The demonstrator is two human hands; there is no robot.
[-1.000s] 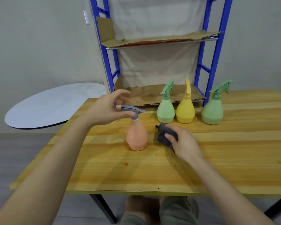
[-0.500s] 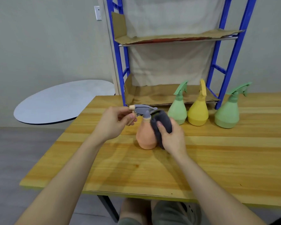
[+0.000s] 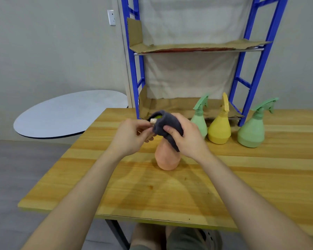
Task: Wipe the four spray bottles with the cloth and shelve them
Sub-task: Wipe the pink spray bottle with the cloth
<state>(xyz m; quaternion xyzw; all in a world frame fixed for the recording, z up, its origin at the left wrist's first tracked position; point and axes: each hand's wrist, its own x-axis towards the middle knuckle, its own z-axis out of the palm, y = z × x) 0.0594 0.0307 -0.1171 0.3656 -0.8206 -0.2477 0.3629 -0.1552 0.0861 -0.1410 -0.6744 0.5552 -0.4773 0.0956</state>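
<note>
The orange spray bottle (image 3: 167, 157) stood on the tabletop (image 3: 224, 186). The right hand (image 3: 190, 139) had its grip curled round the dark cloth (image 3: 167, 125), which was draped over the spray head. The left hand (image 3: 130, 136) pinched the head's nozzle end. Behind, before the blue shelf rack (image 3: 257, 69), stood a green bottle (image 3: 200, 121) partly hidden by the right hand, a yellow bottle (image 3: 220, 129) and a second green bottle (image 3: 251, 132).

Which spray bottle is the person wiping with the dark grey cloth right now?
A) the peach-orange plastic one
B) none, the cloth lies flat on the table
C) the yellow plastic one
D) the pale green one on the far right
A: the right hand wraps the dark grey cloth over the head of the peach-orange plastic spray bottle while the left hand holds its trigger. The yellow plastic spray bottle and the far-right pale green spray bottle stand untouched.
</note>
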